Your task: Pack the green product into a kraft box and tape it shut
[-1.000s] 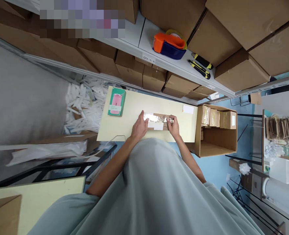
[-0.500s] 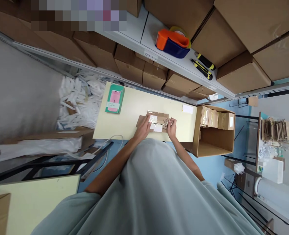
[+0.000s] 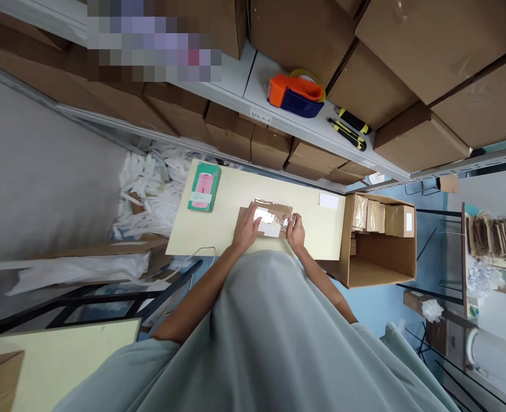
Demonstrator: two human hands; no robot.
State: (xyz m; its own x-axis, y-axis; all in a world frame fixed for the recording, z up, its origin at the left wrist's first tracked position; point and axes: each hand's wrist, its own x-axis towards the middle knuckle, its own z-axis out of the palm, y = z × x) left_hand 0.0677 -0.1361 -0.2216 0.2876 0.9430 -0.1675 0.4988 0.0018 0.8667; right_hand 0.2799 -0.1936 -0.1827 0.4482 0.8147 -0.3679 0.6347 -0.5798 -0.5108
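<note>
A small brown cardboard package (image 3: 272,213) with a white label and clear shiny wrap lies on the pale yellow table (image 3: 227,217). My left hand (image 3: 246,227) rests on its left end with fingers curled over the flap. My right hand (image 3: 296,229) pinches the crinkled wrap at its right end. Both hands are closed on the package, close to my body.
A green card with a pink item (image 3: 204,187) lies at the table's left end, a white label (image 3: 328,200) at the right. An open carton (image 3: 379,240) of wrapped boxes stands right of the table. A tape dispenser (image 3: 295,91) and cutters (image 3: 348,127) sit on the shelf.
The package was folded shorter and drawn nearer to me. My two hands came closer together on it.
</note>
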